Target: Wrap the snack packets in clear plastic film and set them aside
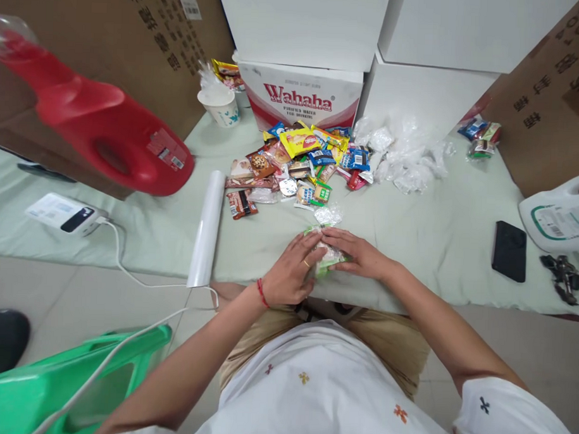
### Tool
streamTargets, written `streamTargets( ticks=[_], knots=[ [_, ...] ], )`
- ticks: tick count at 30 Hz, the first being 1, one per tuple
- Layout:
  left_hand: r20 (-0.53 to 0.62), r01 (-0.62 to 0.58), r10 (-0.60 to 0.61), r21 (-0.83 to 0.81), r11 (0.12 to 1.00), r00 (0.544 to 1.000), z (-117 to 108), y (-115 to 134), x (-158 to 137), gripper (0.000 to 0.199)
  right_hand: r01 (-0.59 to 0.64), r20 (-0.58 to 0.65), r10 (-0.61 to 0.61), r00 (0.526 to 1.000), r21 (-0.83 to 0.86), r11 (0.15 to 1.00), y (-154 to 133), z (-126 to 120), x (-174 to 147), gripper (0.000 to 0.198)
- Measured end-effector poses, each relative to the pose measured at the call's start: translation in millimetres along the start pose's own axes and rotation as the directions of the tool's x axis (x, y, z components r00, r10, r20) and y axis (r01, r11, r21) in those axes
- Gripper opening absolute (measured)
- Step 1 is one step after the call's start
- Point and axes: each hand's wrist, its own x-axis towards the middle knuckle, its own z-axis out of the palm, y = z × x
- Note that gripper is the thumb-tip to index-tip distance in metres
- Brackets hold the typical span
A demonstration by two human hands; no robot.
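Note:
Close to the table's front edge, a small clear plastic packet with green parts (333,251) lies between my two hands. My left hand (291,268) grips it from the left, its fingers bent over the top. From the other side my right hand (359,254) holds it, thumb below and fingers above. Just beyond the fingertips is a piece of crumpled clear plastic (328,213). Farther back lies a pile of wrapped snacks (299,143) in yellow, blue, brown and red. The packet's contents are mostly hidden by my fingers.
A white roll (207,230) and a power bank with cable (64,213) lie left, near a red jug (102,128). Crumpled clear bags (405,154) sit right of the snacks, before white boxes (429,92). A phone (509,251), keys (563,277) and white jug (562,214) are far right.

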Motion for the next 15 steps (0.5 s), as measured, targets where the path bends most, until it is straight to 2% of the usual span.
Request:
streamTargets(
  ticks=[3,5,7,9,11,13,15],
  knots=[
    [-0.136,0.089,-0.086,0.011,0.996,0.987,6,3,7,0.054,-0.079,-0.060,0.082,0.995,0.054,0.995,-11,-9,11,0.056],
    [-0.217,0.186,-0.214,-0.139,0.973,0.952,12,8,19,0.042,-0.154,-0.108,0.168,0.980,0.123,0.980,-22,-20,12,0.053],
    [-0.227,0.291,-0.401,-0.401,0.869,0.887,17,18,36,0.042,-0.244,-0.181,0.279,0.943,0.191,0.951,-33,-29,3,0.058],
    [-0.146,0.332,-0.567,-0.684,0.650,0.811,23,30,53,0.049,-0.335,-0.294,0.388,0.873,0.214,0.917,-44,-32,-15,0.067],
    [0.015,0.330,-0.642,-0.867,0.374,0.767,31,41,69,0.055,-0.439,-0.398,0.489,0.776,0.215,0.872,-54,-27,-37,0.075],
    [0.182,0.345,-0.631,-0.927,0.144,0.754,43,50,80,0.057,-0.521,-0.459,0.581,0.672,0.264,0.812,-60,-19,-59,0.077],
    [0.307,0.375,-0.589,-0.927,-0.009,0.748,56,56,88,0.056,-0.573,-0.483,0.673,0.559,0.362,0.736,-63,-14,-78,0.073]
  ],
)
